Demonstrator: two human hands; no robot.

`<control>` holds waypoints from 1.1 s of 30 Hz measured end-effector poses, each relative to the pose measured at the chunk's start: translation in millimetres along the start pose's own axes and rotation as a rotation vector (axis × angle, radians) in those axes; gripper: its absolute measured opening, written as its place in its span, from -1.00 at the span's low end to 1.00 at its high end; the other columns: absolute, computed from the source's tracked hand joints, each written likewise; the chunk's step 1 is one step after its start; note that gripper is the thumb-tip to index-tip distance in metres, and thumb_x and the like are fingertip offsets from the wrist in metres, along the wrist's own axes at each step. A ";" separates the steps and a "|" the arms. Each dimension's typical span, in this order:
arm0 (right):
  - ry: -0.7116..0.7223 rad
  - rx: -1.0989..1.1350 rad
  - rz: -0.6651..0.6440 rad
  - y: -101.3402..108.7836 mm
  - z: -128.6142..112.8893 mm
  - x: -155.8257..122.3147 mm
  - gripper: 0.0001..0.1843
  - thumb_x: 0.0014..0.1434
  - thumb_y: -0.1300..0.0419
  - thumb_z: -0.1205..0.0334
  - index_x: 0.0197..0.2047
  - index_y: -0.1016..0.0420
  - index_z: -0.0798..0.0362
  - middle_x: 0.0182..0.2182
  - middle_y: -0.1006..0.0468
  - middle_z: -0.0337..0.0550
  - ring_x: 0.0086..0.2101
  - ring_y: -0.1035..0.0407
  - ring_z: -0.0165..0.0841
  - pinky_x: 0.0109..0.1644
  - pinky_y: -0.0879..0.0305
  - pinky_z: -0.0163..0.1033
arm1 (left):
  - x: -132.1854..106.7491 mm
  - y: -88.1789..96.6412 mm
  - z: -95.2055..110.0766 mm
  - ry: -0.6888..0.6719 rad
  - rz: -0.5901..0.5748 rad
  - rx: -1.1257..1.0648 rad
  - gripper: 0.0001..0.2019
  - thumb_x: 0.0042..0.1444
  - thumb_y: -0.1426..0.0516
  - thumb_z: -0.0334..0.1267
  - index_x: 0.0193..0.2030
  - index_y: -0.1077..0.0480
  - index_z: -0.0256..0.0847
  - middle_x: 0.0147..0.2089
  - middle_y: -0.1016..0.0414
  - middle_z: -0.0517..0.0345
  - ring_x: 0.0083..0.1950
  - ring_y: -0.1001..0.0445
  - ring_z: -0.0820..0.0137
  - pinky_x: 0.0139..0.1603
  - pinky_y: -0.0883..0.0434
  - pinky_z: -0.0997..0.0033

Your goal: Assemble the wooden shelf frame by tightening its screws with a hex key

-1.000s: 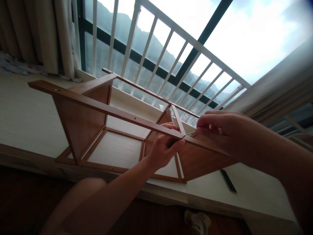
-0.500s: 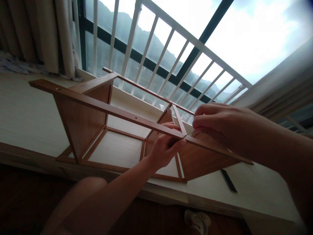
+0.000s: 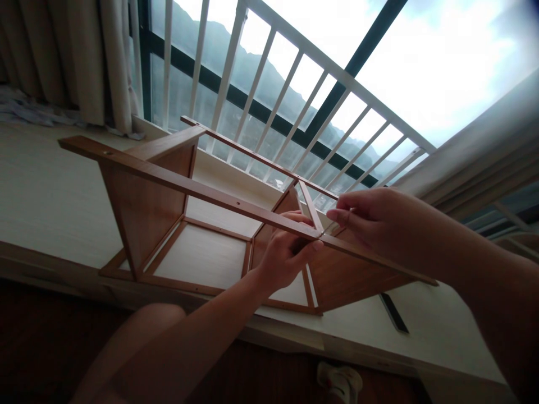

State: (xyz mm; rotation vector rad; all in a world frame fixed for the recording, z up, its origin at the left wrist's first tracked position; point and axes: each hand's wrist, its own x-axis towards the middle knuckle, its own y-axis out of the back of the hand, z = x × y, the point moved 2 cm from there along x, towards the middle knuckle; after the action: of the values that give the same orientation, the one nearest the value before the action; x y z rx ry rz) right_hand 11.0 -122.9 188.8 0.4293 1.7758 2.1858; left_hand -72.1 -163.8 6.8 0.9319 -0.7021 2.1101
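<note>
A brown wooden shelf frame (image 3: 210, 193) lies on its side, with wooden panels set between its long rails. My left hand (image 3: 284, 247) is closed around the near upper rail, its thumb beside the joint where a short crosspiece (image 3: 309, 205) meets that rail. Just right of this joint, the fingertips of my right hand (image 3: 362, 216) pinch a thin metal rod, which looks like a hex key (image 3: 329, 229). Its tip reaches the joint. Most of the key is hidden by the fingers.
The frame rests on a pale window ledge (image 3: 54, 185). Behind it stand white railing bars (image 3: 261, 73) and a window. A dark flat object (image 3: 394, 313) lies on the ledge at right. Curtains (image 3: 84, 62) hang at left; a white shoe (image 3: 340, 382) is on the floor.
My right hand has turned and shifted slightly, its wrist and forearm now lower, still pinching at the joint. The left hand keeps its hold on the rail. The view has shifted a little.
</note>
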 end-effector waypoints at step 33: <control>0.355 -0.030 0.026 11.7 7.4 -5.3 -0.86 0.14 -0.10 0.40 -0.41 -0.43 0.05 -0.44 -0.47 -0.19 -0.48 -0.26 -0.44 -0.37 -0.11 -0.33 | 1.0 -0.4 2.3 -0.003 -0.009 0.015 -0.87 0.19 -0.17 -0.20 -0.21 -0.42 -0.22 -0.01 -0.40 0.00 0.20 -0.29 0.23 0.25 -0.27 0.15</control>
State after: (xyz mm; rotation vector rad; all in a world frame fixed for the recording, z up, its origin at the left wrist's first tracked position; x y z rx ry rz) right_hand 18.4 -120.7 201.4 0.0571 1.9134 2.4225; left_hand -71.3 -164.8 9.1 0.9443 -0.6832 2.1092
